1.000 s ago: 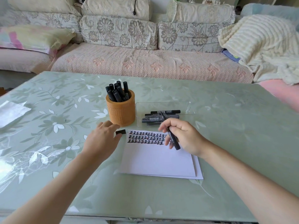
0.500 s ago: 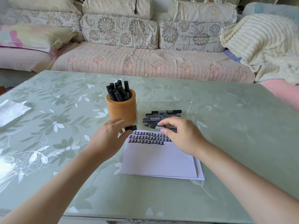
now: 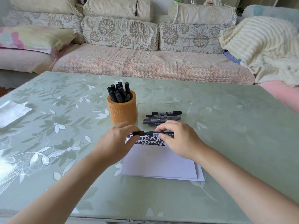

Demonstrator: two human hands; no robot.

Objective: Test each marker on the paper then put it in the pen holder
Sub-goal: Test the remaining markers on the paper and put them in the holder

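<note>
Table [image 3: 226,135]: green floral cover, carrying all the task items. Paper [image 3: 159,164]: two sheets stacked, near edge of the centre; two rows of black test marks along the far edge. Pen holder [image 3: 122,111]: one orange cup, just beyond the paper's left corner, holding about eight black markers, caps up. Clear tray [image 3: 166,110]: one, to the right of the holder; four loose markers [image 3: 161,119] lie in and at its front edge, count uncertain where the right hand covers them.

Marker in hand [image 3: 161,134]: one, held level above the marks. Right hand [image 3: 179,139], grip clenched on the barrel. Left hand [image 3: 116,143], grip pinching the cap [image 3: 137,133] at the marker's left end; cap looks nearly or fully seated.

Step in hand, by my reading: capping. Do it well by keeping cap and barrel in line, pressing straight until seated, then dropping it upright into the holder.
</note>
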